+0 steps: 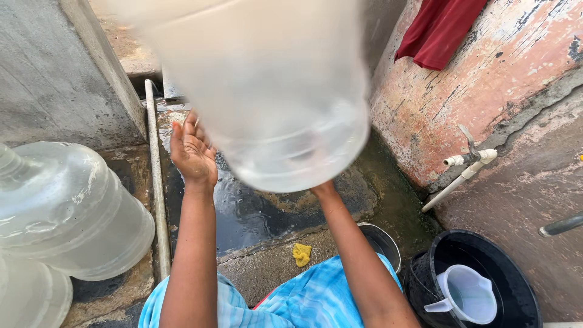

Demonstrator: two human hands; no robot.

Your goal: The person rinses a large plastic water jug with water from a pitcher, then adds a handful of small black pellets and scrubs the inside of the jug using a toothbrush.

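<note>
A large clear plastic water jug [267, 91] is raised in front of me, blurred by motion, with a little water in its lower end. My left hand [191, 149] is open, palm towards me, fingertips against the jug's left side. My right hand [323, 187] reaches up under the jug's bottom. Only its wrist shows; the fingers are hidden behind the jug, which rests on that hand. My blue checked garment [303, 297] shows at the bottom.
Two more big clear jugs [67, 206] lie at the left beside a white pipe [156, 182]. A tap [470, 159] juts from the peeling wall at the right. Below it stand a black bucket [522, 291] holding a white mug [467, 294], a small pail [379, 240] and a yellow cloth [302, 254].
</note>
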